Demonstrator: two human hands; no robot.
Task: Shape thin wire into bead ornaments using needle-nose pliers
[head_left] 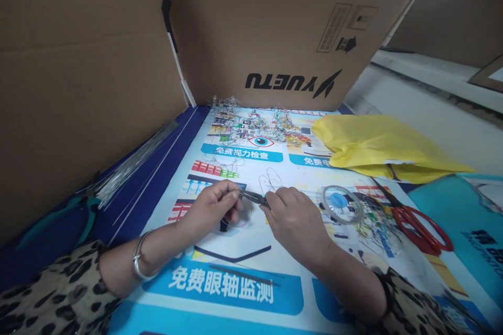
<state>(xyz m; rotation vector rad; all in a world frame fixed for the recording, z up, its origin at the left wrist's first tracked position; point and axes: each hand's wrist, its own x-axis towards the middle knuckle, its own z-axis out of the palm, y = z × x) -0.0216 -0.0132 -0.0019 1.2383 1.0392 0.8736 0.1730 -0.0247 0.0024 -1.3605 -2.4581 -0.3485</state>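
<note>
We log 1 right hand (294, 218) closed on pliers (255, 197), 1 left hand (215, 205) pinched at their tips, seemingly on fine wire; bent wires (253, 123) heaped behind, apparently finished; straight wires (135, 165) at left, apparently unworked.

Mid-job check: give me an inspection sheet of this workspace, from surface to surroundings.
Surface: printed poster over blue cloth.
Job's things: dark pliers; tangled wires at the far end; straight wire bundle at left.
Clutter: red-handled scissors, clear ring, yellow bag, teal-handled pliers.
Hands: right hand grips the dark pliers; left hand is at their tip, anything pinched too small to tell.
Cables: nothing seen.
Surroundings: cardboard panels at far and left sides.
</note>
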